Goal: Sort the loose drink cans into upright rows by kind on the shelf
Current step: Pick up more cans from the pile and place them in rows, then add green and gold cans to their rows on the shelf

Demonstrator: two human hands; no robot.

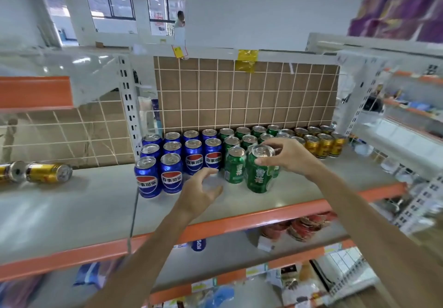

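Note:
On the grey shelf (72,212) stand upright rows of cans: blue Pepsi cans (171,173) at left, green cans (235,167) in the middle, gold cans (324,144) at right. My right hand (285,155) grips the top of a green can (259,176) that stands slightly tilted at the front of the green rows. My left hand (200,191) hovers above the shelf in front of the blue cans, fingers spread and loosely curled, holding nothing. Two gold cans (49,172) lie on their sides at the far left.
A brown grid-backed panel (247,94) closes the shelf's rear. White uprights (127,101) flank the bay. An orange rail (239,224) edges the shelf front. Lower shelves hold packaged goods and a blue can (199,244). A person stands far behind.

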